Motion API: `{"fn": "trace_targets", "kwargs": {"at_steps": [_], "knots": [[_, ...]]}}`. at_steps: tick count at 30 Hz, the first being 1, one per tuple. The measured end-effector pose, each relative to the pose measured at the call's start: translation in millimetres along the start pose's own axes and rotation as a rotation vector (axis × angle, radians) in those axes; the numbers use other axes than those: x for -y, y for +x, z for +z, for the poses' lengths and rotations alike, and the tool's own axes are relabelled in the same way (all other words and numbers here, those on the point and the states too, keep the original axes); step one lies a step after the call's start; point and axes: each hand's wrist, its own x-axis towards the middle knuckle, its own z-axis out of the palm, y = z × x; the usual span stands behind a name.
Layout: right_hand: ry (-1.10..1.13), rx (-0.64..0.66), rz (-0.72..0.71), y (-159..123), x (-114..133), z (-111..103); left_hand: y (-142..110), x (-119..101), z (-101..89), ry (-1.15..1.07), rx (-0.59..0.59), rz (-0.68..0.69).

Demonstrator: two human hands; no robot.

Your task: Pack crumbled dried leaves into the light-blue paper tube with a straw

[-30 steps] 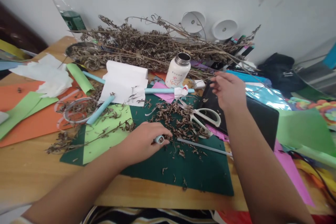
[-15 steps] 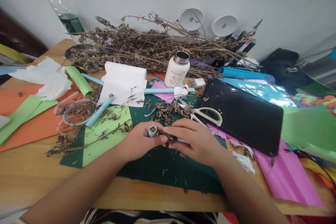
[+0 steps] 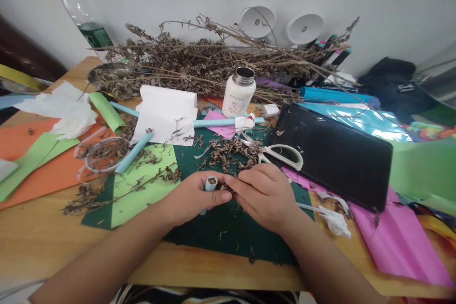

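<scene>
One blue tube sits gripped in left hand, right hand alongside, its grasp unclear.

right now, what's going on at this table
A person's left grip holds a pale blue tube, its open end up with brown bits showing inside. The right grip is close beside it; whether it pinches anything is hidden. Just beyond, loose dried leaves lie on a dark green sheet near a pair of scissors. An open white bottle stands upright behind them.
</scene>
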Motion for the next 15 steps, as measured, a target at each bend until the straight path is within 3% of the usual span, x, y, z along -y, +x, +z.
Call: {"fn": "trace_targets", "kwargs": {"at_steps": [3,6,9,15], "knots": [[0.032,-0.064,0.053,-0.2,-2.7,-3.8,-1.6,-1.2,4.4,0.088,0.025,0.046],[0.233,-0.07,0.153,1.5,-3.3,-7.1,-4.2,2.8,8.8,0.204,0.012,0.057],[0.401,-0.051,0.211,3.8,-0.9,-7.6,-6.2,7.9,11.5,0.3,0.026,0.158],[0.402,0.062,0.116,5.1,3.3,-8.0,-9.7,11.2,7.1,0.277,0.147,0.314]]}}
